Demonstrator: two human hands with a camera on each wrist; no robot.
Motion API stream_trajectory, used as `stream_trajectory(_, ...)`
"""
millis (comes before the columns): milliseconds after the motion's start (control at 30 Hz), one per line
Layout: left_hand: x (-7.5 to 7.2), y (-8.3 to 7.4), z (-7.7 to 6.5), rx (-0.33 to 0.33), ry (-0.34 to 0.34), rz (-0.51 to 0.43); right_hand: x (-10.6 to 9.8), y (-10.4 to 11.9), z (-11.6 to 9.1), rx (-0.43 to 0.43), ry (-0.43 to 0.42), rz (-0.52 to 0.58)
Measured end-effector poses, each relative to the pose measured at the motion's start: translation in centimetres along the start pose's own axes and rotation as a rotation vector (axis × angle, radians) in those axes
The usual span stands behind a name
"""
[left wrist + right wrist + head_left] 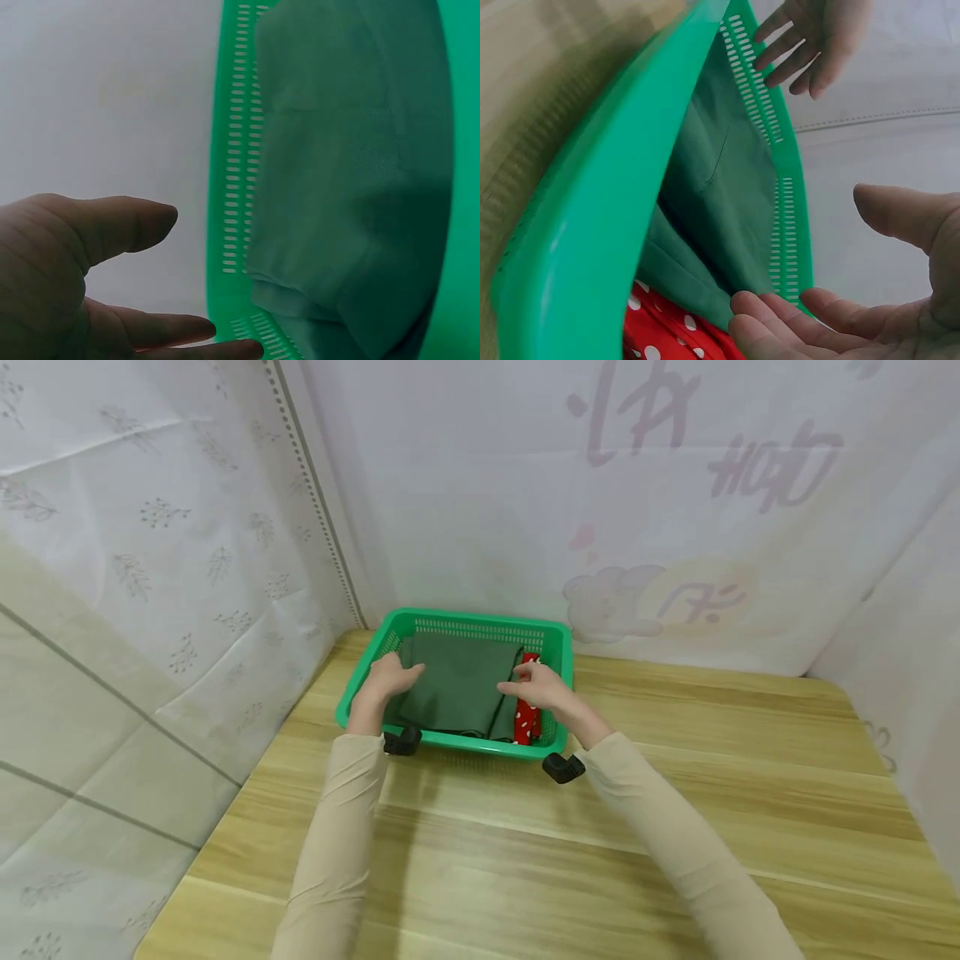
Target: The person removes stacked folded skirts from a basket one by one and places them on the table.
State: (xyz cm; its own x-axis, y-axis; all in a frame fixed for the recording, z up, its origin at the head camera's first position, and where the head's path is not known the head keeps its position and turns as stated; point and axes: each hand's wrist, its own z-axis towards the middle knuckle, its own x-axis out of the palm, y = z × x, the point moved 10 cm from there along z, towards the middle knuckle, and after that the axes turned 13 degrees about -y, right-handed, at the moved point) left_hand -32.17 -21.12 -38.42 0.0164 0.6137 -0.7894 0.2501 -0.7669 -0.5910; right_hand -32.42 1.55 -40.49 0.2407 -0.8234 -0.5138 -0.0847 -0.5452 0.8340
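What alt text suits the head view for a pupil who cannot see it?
A person's left hand and right hand reach over a green basket on a wooden table; inside lie folded green cloth and red cloth with white spots.

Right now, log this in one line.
left hand: empty, above basket; right hand: empty, above basket; in basket: folded green cloth beside red cloth

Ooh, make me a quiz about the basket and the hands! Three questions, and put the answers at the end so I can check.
1. What shares the basket with the red dotted cloth? a) shoes b) green cloth c) plates
2. True or false: the right hand is nearer the red dotted cloth than the left hand is.
3. How many hands show in the right wrist picture?

Key: 1 b; 2 true; 3 two.
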Motion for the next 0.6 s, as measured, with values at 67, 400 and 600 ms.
stream_trajectory(67, 0.1, 0.2, 0.3, -0.007, 0.013, 0.030, 0.3, -0.3, 0.3, 0.030, 0.012, 0.021)
stream_trajectory(400, 1.1, 1.1, 1.5, -0.072, 0.096, 0.083, 1.5, -1.9, 1.2, 0.188, 0.061, 0.088)
stream_trajectory(600, 4.0, 5.5, 7.2, -0.091, 0.112, 0.142, 2.0, -1.9, 1.5, 0.231, 0.082, 0.068)
